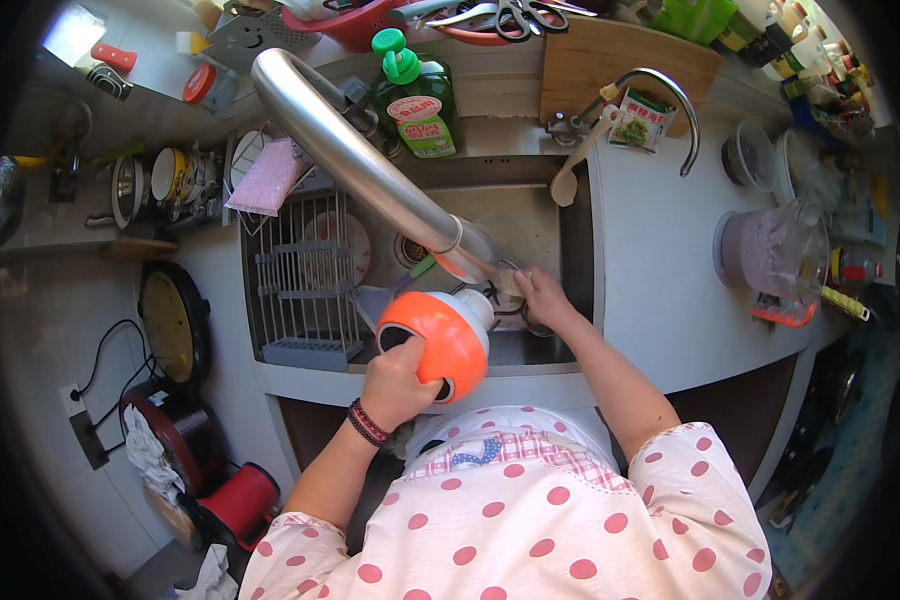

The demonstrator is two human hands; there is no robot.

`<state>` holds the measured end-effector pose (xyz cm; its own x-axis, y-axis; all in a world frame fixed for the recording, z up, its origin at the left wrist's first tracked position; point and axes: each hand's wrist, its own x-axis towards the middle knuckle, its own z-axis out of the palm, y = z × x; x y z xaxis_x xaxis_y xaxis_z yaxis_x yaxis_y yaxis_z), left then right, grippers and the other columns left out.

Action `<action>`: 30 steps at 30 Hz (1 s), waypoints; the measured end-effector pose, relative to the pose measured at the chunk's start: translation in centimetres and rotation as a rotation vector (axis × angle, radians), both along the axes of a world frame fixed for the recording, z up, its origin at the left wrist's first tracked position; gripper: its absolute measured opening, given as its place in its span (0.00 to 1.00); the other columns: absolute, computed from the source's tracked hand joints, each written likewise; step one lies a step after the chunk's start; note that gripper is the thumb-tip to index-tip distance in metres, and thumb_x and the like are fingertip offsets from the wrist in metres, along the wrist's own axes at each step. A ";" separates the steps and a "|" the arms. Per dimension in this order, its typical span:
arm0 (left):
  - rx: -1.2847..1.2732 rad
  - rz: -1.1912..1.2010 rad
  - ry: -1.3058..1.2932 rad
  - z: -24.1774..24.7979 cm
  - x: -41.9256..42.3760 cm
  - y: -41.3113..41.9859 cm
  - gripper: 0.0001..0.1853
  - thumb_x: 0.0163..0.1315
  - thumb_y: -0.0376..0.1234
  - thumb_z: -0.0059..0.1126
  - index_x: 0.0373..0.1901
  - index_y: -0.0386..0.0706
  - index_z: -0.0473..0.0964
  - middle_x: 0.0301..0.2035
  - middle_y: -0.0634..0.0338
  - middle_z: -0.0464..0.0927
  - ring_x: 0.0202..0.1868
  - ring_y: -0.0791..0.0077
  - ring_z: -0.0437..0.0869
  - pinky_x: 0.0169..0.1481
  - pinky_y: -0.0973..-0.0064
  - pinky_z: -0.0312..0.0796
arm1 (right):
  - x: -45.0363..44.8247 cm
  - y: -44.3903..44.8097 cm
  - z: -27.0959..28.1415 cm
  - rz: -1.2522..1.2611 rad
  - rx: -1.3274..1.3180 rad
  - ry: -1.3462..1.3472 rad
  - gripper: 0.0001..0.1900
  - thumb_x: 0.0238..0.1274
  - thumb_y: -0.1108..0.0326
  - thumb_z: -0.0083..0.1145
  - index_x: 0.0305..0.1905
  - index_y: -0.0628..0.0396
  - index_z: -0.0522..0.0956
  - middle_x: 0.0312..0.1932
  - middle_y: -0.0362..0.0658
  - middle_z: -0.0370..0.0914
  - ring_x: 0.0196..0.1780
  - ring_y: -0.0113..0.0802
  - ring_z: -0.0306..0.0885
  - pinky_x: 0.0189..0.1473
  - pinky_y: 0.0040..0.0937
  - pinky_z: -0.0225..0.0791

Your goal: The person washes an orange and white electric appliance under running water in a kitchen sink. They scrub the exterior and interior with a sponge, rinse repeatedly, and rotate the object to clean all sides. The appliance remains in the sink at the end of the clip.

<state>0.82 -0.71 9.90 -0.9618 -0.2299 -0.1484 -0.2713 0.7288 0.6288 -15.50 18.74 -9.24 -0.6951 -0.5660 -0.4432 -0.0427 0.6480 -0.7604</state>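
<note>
My left hand [403, 375] grips an orange and white plastic appliance housing [454, 345] by its opening, over the front edge of the steel sink [510, 202]. Over the right part of the basin, my right hand [546, 300] holds a small tan scrubbing pad [511, 283], partly hidden beside the faucet's end. The large steel faucet [375, 157] arches across the basin. Beneath the hands lie dark utensils or parts that are hard to make out. A purple scraper with a green handle [412, 276] rests left of them.
A dish rack [307, 277] with a plate fills the sink's left side. Behind the sink stand a green detergent bottle [420, 112] and a thin curved tap [667, 79]. A white spoon [565, 185] leans at the right rim. A clear pitcher [784, 251] stands on the right counter.
</note>
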 end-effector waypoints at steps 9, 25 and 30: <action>-0.093 -0.006 0.077 -3.2 0.8 -1.2 0.14 0.36 0.31 0.63 0.25 0.38 0.69 0.23 0.48 0.74 0.27 0.51 0.78 0.30 0.63 0.73 | -3.1 -0.9 -1.6 0.074 -0.011 -0.207 0.23 0.64 0.49 0.49 0.36 0.65 0.73 0.35 0.61 0.76 0.41 0.56 0.75 0.41 0.43 0.66; 0.958 0.947 -0.079 -14.6 -0.1 -4.6 0.07 0.49 0.26 0.55 0.31 0.38 0.72 0.22 0.66 0.72 0.19 0.85 0.69 0.21 0.85 0.58 | -0.6 -2.8 -7.9 -0.240 0.025 0.045 0.21 0.65 0.52 0.48 0.36 0.64 0.71 0.34 0.63 0.74 0.42 0.62 0.72 0.42 0.47 0.65; 0.539 0.516 -0.046 -15.4 -1.2 -4.9 0.12 0.47 0.27 0.56 0.36 0.34 0.73 0.23 0.59 0.77 0.23 0.76 0.77 0.26 0.79 0.68 | -1.3 -2.5 -9.2 -0.146 0.011 0.142 0.22 0.66 0.52 0.47 0.35 0.65 0.72 0.33 0.65 0.74 0.42 0.64 0.71 0.41 0.50 0.65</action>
<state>-0.35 -5.60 -5.51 -0.7414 -0.5344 -0.4059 -0.5302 0.0956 0.8425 -16.75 16.28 -18.42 -0.8251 -0.4506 -0.3407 -0.0539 0.6631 -0.7466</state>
